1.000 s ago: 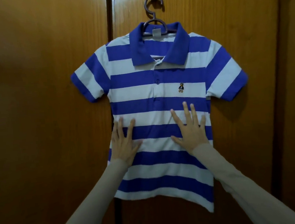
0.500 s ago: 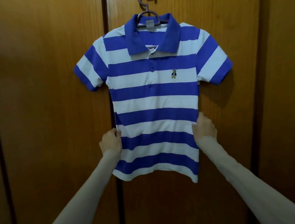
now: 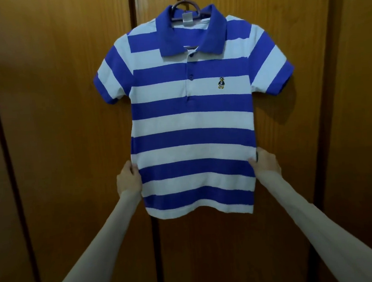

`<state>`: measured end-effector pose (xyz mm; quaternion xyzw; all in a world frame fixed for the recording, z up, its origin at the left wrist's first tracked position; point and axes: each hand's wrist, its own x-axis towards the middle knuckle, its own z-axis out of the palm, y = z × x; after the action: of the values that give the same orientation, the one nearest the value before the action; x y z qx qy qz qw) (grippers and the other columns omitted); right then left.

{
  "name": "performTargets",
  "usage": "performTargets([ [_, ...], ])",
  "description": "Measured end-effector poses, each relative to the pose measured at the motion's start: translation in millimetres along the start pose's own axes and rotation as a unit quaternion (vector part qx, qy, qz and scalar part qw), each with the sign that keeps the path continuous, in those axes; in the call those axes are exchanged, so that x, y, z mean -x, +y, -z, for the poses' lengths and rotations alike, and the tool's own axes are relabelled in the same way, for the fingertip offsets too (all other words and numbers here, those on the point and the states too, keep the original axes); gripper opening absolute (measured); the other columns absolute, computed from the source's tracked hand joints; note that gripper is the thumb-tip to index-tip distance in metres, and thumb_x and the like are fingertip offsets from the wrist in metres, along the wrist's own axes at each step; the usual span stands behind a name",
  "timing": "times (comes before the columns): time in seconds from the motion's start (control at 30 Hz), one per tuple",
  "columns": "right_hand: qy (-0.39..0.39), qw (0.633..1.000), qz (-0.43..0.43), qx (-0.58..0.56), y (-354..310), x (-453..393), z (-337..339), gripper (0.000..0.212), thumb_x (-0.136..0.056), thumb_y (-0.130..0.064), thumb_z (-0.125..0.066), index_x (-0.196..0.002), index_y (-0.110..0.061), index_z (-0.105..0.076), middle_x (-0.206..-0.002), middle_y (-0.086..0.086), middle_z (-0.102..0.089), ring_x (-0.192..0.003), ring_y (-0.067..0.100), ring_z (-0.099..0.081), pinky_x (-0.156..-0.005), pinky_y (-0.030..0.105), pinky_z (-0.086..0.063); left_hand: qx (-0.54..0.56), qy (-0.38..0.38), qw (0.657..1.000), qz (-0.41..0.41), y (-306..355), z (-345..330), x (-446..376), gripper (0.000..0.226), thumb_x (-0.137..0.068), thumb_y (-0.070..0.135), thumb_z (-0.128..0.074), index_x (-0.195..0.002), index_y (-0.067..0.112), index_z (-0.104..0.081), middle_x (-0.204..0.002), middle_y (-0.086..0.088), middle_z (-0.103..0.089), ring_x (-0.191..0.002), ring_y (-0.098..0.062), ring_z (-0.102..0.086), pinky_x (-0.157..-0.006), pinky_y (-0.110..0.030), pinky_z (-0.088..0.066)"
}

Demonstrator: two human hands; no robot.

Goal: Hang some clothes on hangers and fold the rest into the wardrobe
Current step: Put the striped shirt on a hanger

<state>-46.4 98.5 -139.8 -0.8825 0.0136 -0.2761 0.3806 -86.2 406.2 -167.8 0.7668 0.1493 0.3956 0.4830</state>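
Blue-and-white striped cotton, a small polo shirt (image 3: 190, 122), hung on a hanger (image 3: 185, 4) against the closed wooden wardrobe doors (image 3: 68, 127). The hook's anchor point lay above the top edge of the view, so we could not tell what it caught on. We noted the left hand (image 3: 128, 178) pinched on the shirt's left side seam and the right hand (image 3: 265, 164) pinched on the right seam, both a little above the hem; each grip was narrow and closed on fabric. The body of the shirt lay flat and taut between them.

We judged the step to be smoothing the hung garment. Risks recorded:
- A downward tug on both seams could lift or unseat the hook, dropping shirt and hanger to the floor.
- An uneven pull, one side harder than the other, could slide the collar (image 3: 192, 32) off centre on the hanger and leave a shoulder slumped.
- Hard outward stretching could distort the knit at the seams.
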Motion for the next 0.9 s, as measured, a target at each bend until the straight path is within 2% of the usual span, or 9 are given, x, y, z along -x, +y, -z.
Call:
performTargets([
  [0.07, -0.035, 0.995, 0.002, -0.098, 1, 0, -3, 0.025, -0.094, -0.009, -0.051, -0.119, -0.008, -0.054, -0.116, 0.013, -0.060, -0.107, 0.028, -0.057, -0.080, 0.031, -0.046, 0.104, 0.005, 0.994, 0.019, 7, 0, 1, 0.027, -0.103, 0.027, -0.031, -0.117, 0.011, -0.048, -0.109, -0.002, -0.055, -0.099, -0.019, -0.055, -0.081, -0.037, -0.047],
  [0.13, -0.063, 0.987, 0.001, -0.146, 1, 3, -2, 0.036, -0.092, -0.005, -0.054, -0.127, -0.008, -0.049, -0.124, 0.013, -0.056, -0.116, 0.028, -0.053, -0.085, 0.030, -0.042, 0.142, -0.011, 0.989, 0.026, 11, 3, 5, 0.030, -0.102, 0.031, -0.032, -0.123, 0.011, -0.041, -0.110, -0.002, -0.052, -0.097, -0.018, -0.052, -0.080, -0.037, -0.045],
  [0.23, -0.099, 0.983, -0.026, -0.154, 2, 7, -1, 0.048, -0.087, -0.006, -0.062, -0.131, -0.008, -0.043, -0.131, 0.013, -0.052, -0.122, 0.028, -0.049, -0.094, 0.037, -0.043, 0.164, -0.072, 0.983, 0.030, 9, 5, 11, 0.045, -0.095, 0.033, -0.052, -0.131, 0.014, -0.035, -0.114, 0.000, -0.052, -0.098, -0.019, -0.054, -0.078, -0.038, -0.047],
  [0.33, -0.109, 0.986, -0.033, -0.121, 11, 12, -1, 0.046, -0.084, -0.004, -0.064, -0.127, -0.007, -0.047, -0.129, 0.013, -0.054, -0.120, 0.027, -0.052, -0.095, 0.039, -0.045, 0.121, -0.114, 0.985, 0.041, 0, 4, 13, 0.047, -0.087, 0.025, -0.064, -0.129, 0.011, -0.046, -0.119, -0.005, -0.058, -0.104, -0.023, -0.057, -0.081, -0.037, -0.048],
  [0.43, -0.106, 0.990, -0.040, -0.085, 25, 16, 1, 0.033, -0.085, -0.003, -0.063, -0.117, -0.004, -0.055, -0.121, 0.015, -0.059, -0.111, 0.027, -0.057, -0.090, 0.037, -0.047, 0.068, -0.098, 0.991, 0.062, -9, 5, 14, 0.037, -0.088, 0.020, -0.063, -0.120, 0.003, -0.054, -0.118, -0.015, -0.061, -0.104, -0.031, -0.059, -0.083, -0.040, -0.049],
  [0.63, -0.073, 0.994, -0.057, -0.055, 37, 21, 2, 0.028, -0.087, -0.005, -0.061, -0.114, -0.002, -0.056, -0.117, 0.016, -0.058, -0.108, 0.028, -0.058, -0.089, 0.038, -0.049, 0.034, -0.086, 0.991, 0.092, -13, 10, 16, 0.031, -0.088, 0.016, -0.063, -0.115, 0.002, -0.055, -0.115, -0.016, -0.062, -0.102, -0.031, -0.060, -0.082, -0.041, -0.051],
  [0.73, -0.063, 0.996, -0.042, -0.037, 38, 22, -3, 0.023, -0.088, -0.006, -0.060, -0.111, -0.003, -0.057, -0.114, 0.015, -0.059, -0.104, 0.027, -0.059, -0.086, 0.038, -0.050, 0.030, -0.072, 0.991, 0.106, -15, 9, 22, 0.029, -0.089, 0.016, -0.061, -0.114, 0.003, -0.055, -0.116, -0.016, -0.061, -0.104, -0.032, -0.059, -0.088, -0.046, -0.052],
  [0.9, -0.037, 0.999, -0.001, 0.013, 34, 25, -2, 0.017, -0.091, -0.012, -0.057, -0.108, -0.009, -0.057, -0.109, 0.011, -0.062, -0.097, 0.025, -0.061, -0.081, 0.038, -0.053, 0.010, -0.067, 0.993, 0.093, -9, 5, 35, 0.032, -0.091, 0.014, -0.058, -0.120, 0.003, -0.054, -0.119, -0.016, -0.060, -0.108, -0.031, -0.059, -0.086, -0.042, -0.050],
])
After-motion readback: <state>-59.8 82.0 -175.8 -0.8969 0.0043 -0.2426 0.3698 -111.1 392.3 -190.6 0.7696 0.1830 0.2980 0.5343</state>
